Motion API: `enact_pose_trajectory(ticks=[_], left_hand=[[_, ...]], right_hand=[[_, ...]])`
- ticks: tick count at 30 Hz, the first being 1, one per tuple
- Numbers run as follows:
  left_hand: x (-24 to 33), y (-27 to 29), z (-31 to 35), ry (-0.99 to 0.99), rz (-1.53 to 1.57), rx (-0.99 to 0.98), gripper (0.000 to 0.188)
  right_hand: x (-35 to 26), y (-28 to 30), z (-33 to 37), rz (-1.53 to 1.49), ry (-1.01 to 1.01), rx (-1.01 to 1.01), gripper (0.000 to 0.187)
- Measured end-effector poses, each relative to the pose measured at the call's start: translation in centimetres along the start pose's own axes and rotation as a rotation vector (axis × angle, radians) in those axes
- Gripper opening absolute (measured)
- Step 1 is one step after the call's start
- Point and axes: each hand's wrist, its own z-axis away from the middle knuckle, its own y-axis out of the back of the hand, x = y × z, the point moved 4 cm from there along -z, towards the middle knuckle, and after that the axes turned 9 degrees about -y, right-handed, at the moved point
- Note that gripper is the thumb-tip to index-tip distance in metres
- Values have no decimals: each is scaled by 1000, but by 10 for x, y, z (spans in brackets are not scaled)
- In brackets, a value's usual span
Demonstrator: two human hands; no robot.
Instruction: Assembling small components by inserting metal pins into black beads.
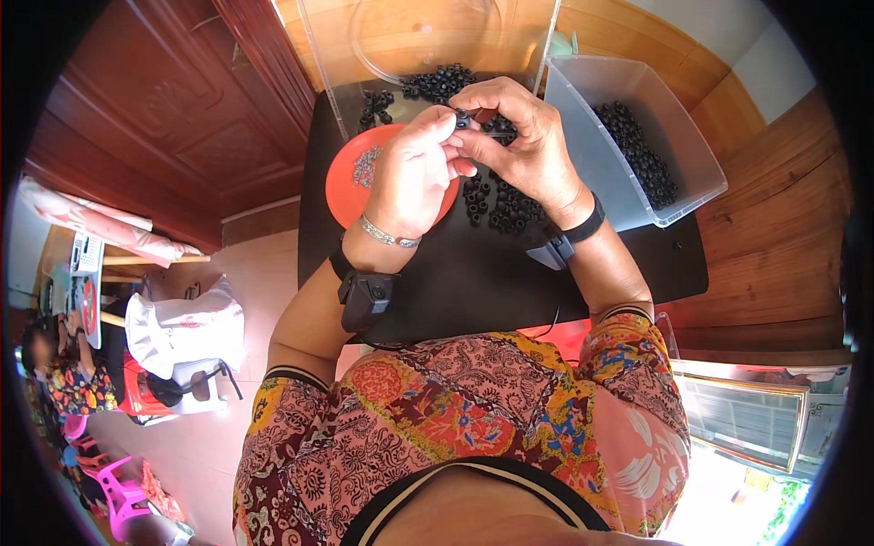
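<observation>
My left hand (410, 177) is raised over the orange-red plate (344, 202), palm turned up. Between its thumb and fingers it pinches a small black ring-shaped part (462, 120). Opposite it, my right hand (533, 146) is closed, its index finger and thumb meeting at that same part. A thin pale line shows by the right thumb, too fine to name. Small silvery metal pieces (367, 167) lie on the plate. Below my right hand, loose black parts (506, 207) are heaped on the dark table (437, 282).
A clear plastic bin (699, 196) holding many black parts stands at the right. Behind my hands, more black parts (441, 84) lie by a transparent box (314, 64). A brown door (173, 109) is at the left; farther off are another person (82, 373) and a pink chair (121, 496).
</observation>
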Motion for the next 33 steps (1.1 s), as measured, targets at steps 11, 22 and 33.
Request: enact_pose_trajectory(ticks=[11,22,33], left_hand=[[-2,-3,-2,-24,-50,-151,31],[-1,-4,-1,3,19,-89,25],[-5,4,-6,25,27,9,23]], right_hand=[[-7,-6,3,288,202,107,24],[-6,-8,2,324,184,98,22],[-8,0,1,360,241,193,21]])
